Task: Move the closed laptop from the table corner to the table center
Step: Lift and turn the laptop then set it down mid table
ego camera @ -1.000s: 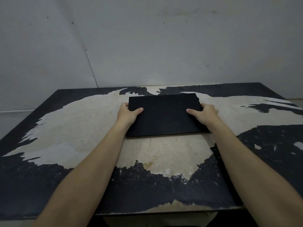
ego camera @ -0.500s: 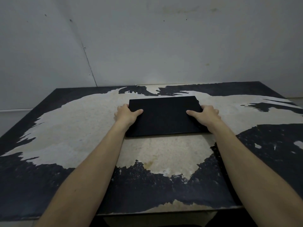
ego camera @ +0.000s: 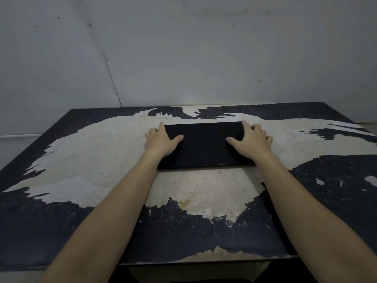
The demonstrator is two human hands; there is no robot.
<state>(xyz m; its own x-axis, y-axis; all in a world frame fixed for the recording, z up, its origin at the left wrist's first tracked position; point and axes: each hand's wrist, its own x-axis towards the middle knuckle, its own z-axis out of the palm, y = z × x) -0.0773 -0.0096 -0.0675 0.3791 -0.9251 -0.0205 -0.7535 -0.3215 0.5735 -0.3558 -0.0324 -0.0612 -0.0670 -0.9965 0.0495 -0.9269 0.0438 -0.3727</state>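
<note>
The closed black laptop (ego camera: 205,145) lies flat on the worn table (ego camera: 98,152), near its middle and a little toward the far edge. My left hand (ego camera: 161,140) rests on the laptop's left end, thumb on the lid and fingers spread past the left side. My right hand (ego camera: 252,140) mirrors it on the right end, with its thumb on the lid and fingers fanned over the right side. Neither hand's fingers curl under the laptop. The laptop's left and right edges are partly hidden by my hands.
The table's dark coating is peeled, showing pale patches. A grey wall (ego camera: 204,58) stands right behind the far edge. The near edge (ego camera: 204,260) runs across the bottom, between my forearms.
The laptop has settled slightly farther from me. Both hands have loosened from a grip on its sides, and their fingers now spread out.
</note>
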